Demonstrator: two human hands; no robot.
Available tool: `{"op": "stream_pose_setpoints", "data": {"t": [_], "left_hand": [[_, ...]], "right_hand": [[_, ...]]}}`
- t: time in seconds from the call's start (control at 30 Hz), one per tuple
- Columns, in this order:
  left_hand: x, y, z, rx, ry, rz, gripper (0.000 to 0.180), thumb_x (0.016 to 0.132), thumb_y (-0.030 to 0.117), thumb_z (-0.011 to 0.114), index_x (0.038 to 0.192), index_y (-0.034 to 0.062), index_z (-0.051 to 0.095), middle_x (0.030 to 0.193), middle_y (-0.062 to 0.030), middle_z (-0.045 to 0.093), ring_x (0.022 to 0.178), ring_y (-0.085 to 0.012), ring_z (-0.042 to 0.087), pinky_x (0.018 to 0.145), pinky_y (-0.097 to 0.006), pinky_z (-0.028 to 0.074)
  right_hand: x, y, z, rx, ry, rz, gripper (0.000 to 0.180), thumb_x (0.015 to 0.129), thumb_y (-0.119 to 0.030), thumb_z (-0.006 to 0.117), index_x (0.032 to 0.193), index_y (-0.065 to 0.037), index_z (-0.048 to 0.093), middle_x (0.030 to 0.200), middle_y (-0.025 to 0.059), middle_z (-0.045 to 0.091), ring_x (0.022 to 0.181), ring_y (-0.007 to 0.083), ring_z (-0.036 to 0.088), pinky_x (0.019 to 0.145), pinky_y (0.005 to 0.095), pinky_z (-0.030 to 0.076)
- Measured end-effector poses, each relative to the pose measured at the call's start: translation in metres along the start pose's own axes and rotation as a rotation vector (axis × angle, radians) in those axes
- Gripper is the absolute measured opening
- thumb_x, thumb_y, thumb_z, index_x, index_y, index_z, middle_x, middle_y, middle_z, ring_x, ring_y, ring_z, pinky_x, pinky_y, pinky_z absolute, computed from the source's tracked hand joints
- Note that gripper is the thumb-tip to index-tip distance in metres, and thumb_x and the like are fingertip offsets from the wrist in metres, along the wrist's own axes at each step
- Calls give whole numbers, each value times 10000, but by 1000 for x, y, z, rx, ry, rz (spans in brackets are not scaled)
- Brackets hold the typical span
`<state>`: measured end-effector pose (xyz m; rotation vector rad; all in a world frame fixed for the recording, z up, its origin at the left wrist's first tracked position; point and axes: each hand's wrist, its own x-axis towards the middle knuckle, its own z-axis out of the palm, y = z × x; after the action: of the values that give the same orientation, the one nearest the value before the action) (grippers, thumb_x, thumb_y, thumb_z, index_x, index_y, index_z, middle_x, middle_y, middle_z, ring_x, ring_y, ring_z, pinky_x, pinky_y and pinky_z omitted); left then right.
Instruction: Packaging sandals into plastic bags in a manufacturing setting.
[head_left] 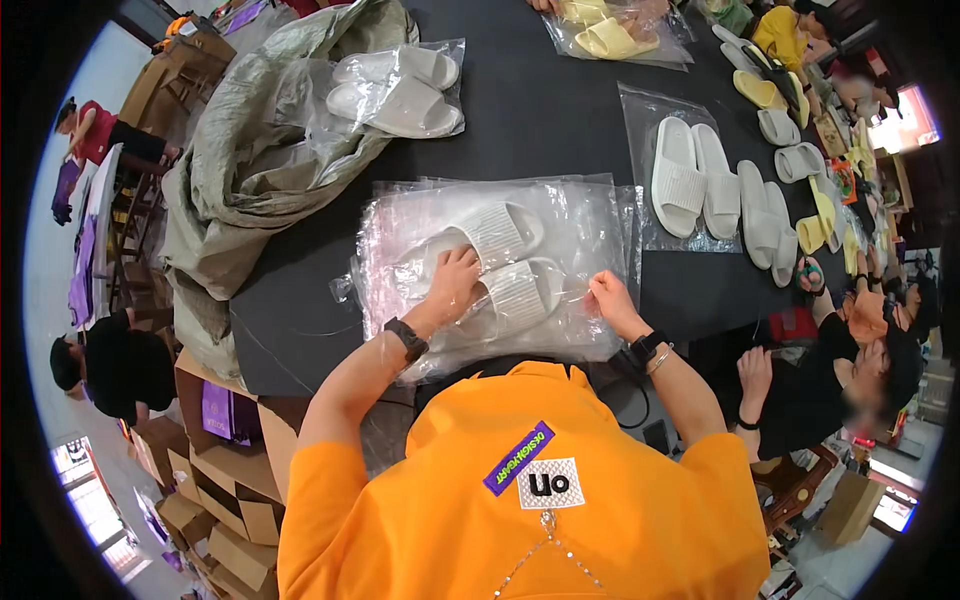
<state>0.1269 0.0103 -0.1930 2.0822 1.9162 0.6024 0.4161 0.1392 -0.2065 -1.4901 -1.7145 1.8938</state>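
Note:
A pair of light grey slide sandals (pixel 520 292) lies side by side in front of me, on a stack of clear plastic bags (pixel 585 210). Curled fingers of my left hand (pixel 456 282) grip the pair near its middle, between the two slides. Whether a layer of film lies over the pair is hard to tell. My right hand (pixel 613 300) is closed in a pinch at the right side of the bags, with thin film at its fingertips. To the right, another grey pair (pixel 678 178) rests on a clear bag (pixel 640 120).
A large grey-green woven sack (pixel 225 190) lies on the black table (pixel 545 110) at left, with a bagged grey pair (pixel 400 105) on it. Yellow slides (pixel 610 38) are handled at the far edge. Co-workers sit at right, beside loose slides (pixel 768 220). Cardboard boxes (pixel 235 480) stand lower left.

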Motion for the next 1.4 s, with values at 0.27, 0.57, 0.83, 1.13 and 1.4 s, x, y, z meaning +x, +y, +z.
{"op": "stream_pose_setpoints", "data": {"t": [0.27, 0.57, 0.83, 1.13, 1.4], "left_hand": [[-16, -4, -7, 60, 55, 15, 448, 662, 162, 617, 1079, 35, 514, 1158, -107, 488, 1139, -285, 409, 911, -435, 308], [-107, -50, -24, 216, -33, -174, 445, 691, 134, 574, 1124, 44, 524, 1127, -154, 519, 1149, -320, 401, 921, -438, 299], [-214, -103, -61, 93, 435, -788, 361, 738, 64, 485, 1091, 2, 525, 1099, -231, 517, 1052, -392, 448, 883, -436, 351], [-128, 6, -200, -202, 638, -459, 309, 788, 109, 531, 1068, -23, 531, 979, -159, 540, 989, -318, 479, 868, -364, 370], [39, 63, -82, -168, 336, -78, 271, 634, 10, 522, 904, 8, 529, 932, -162, 541, 894, -356, 480, 748, -440, 380]], "right_hand": [[-27, -31, 4, -67, -188, -87, 241, 858, -121, 514, 1076, -25, 552, 780, 47, 587, 666, 101, 545, 612, 246, 457], [-31, -11, -14, -140, -99, -125, 224, 838, -74, 527, 1030, -33, 635, 825, 19, 594, 634, 85, 527, 610, 223, 452], [-28, 3, -15, -128, -50, -51, 273, 861, -110, 535, 1122, -42, 576, 910, 6, 572, 730, 71, 524, 644, 228, 459], [-42, -16, -9, -42, -297, -73, 509, 843, -161, 577, 1316, -133, 391, 1284, 65, 376, 886, 126, 542, 705, 256, 479], [-41, -9, -10, -39, -368, -45, 411, 827, -135, 574, 1217, -78, 458, 1127, 57, 484, 819, 131, 565, 638, 257, 486]]}}
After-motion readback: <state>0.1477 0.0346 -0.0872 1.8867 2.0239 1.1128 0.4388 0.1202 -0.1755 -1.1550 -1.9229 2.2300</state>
